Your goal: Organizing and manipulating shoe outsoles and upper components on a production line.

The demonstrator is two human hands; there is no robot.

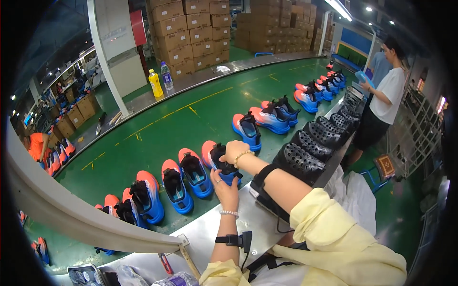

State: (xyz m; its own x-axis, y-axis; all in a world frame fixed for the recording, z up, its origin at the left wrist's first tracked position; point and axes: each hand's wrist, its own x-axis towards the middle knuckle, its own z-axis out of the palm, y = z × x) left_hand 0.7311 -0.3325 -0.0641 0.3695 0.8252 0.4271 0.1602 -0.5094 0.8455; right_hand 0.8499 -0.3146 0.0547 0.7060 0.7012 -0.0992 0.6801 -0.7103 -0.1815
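A sneaker [208,151] with an orange toe, black collar and blue sole rests on the green conveyor belt in front of me. My left hand [225,191] grips its near heel side, the fingers against the blue and black part. From the right, my right hand [236,153] reaches over the shoe, its fingers curled at the black collar; the fingertips are partly hidden. Left of my hands stands a matching sneaker [196,174], with several more in a row beyond it. Just past my right hand is another sneaker [247,131].
Black perforated covers [299,159] line the belt's right side. A metal table [205,238] lies under my arms, with a red cutter [165,263] on it. A yellow bottle [155,84] and a clear bottle [166,76] stand on the far ledge. A co-worker [385,95] stands at right.
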